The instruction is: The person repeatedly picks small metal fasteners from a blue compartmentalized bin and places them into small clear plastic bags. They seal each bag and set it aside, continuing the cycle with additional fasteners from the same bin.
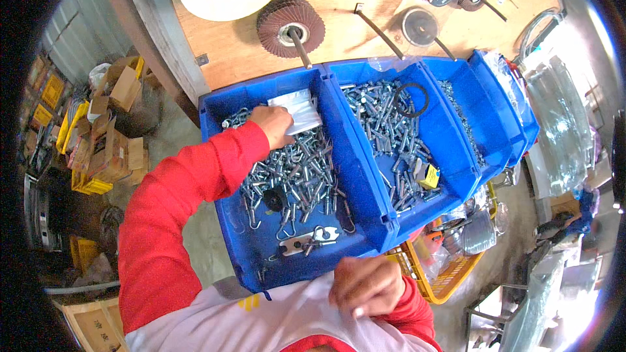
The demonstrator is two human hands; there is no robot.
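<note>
My left hand (274,125) reaches into the leftmost blue bin (225,228), its fingers closed on the edge of a flat, silvery-white packet (297,112). Under and around it lies a pile of metal hook bolts (290,176), some with bent ends. Toward the bin's front are a flat metal plate with holes (300,245) and a small black piece (272,199). My right hand (366,285) is held before my chest, just off the bin's near right corner. Its fingers are curled in, and whatever they may hold is hidden.
More blue bins (365,221) run to the right, with bolts (385,124), a black ring (412,100) and a small yellow box (428,176). Rods jut from the wooden board (339,32) behind, one bearing a flap disc (290,26). A yellow crate (450,283) stands below right.
</note>
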